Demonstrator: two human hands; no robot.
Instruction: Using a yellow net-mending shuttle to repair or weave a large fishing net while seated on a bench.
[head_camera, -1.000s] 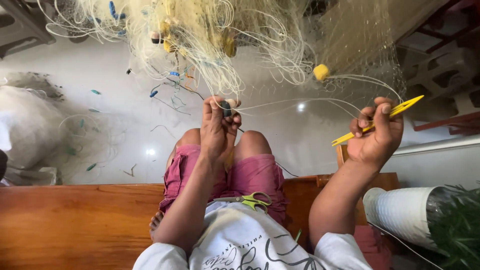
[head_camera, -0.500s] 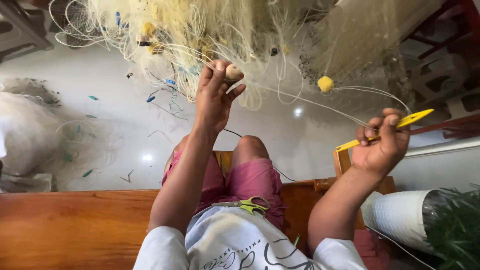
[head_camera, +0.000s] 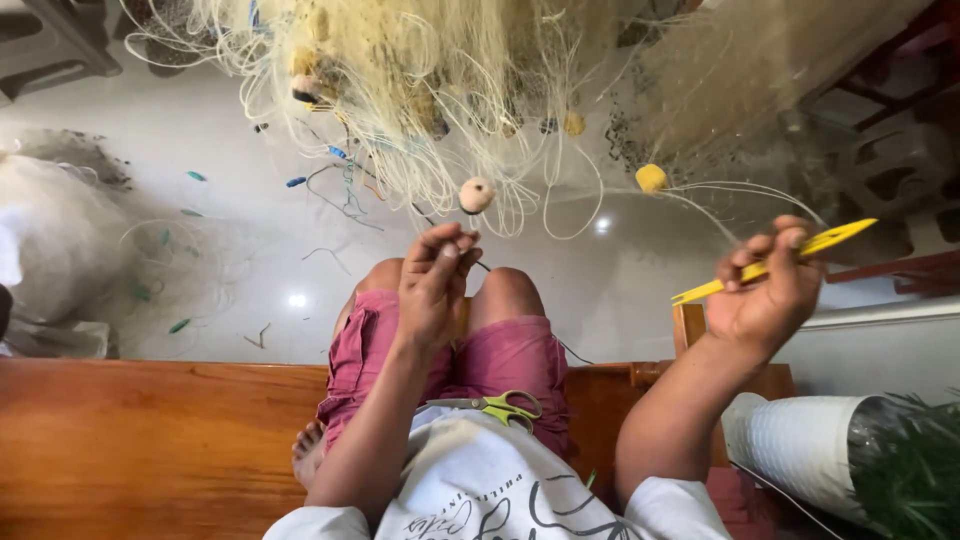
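A pale yellow fishing net (head_camera: 440, 90) hangs in a tangled mass in front of me, with small floats on it. My left hand (head_camera: 435, 285) pinches a thin line of the net just below a round cream float (head_camera: 477, 194). My right hand (head_camera: 765, 290) is raised to the right and grips a flat yellow netting needle (head_camera: 790, 255). A thin line runs from it toward a yellow float (head_camera: 651, 178). Green-handled scissors (head_camera: 500, 406) lie on my lap, on pink shorts.
I sit on a wooden bench (head_camera: 130, 450) over a pale tiled floor (head_camera: 250, 260) strewn with cut line scraps. A white netting bundle (head_camera: 50, 240) lies at the left. A white ribbed pot with a green plant (head_camera: 850, 460) stands at the lower right.
My left hand has come down from the net toward my knees, letting the cream float hang free above it. My right hand with the needle stays raised at about the same place.
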